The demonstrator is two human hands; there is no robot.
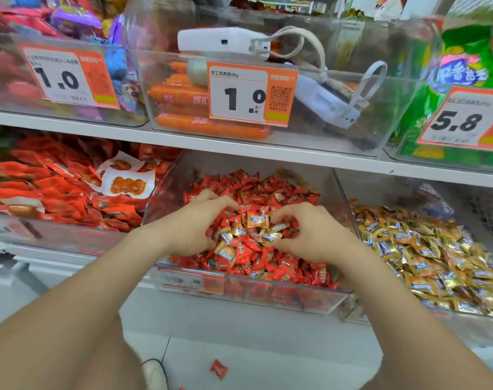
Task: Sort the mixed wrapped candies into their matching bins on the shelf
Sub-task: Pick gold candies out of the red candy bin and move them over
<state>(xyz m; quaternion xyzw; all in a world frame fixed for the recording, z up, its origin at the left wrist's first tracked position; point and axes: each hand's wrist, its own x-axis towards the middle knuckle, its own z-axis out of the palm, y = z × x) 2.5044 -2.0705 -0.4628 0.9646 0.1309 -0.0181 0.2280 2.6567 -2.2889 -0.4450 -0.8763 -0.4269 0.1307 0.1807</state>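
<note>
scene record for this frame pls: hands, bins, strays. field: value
left hand: grips mixed heap from its left
right hand: grips mixed heap from its right
mixed heap: red and gold candies, inside red candy bin
gold candy bin: immediately right, holds gold candies
stray: one red candy on floor
upper shelf: sausages behind price tag reading 1.0

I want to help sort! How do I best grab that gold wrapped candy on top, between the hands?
Pinch the gold wrapped candy by its flat crimped edge, coming from above: it lies on top of the red wrapped candies, with the left hand and right hand close on either side.
</note>
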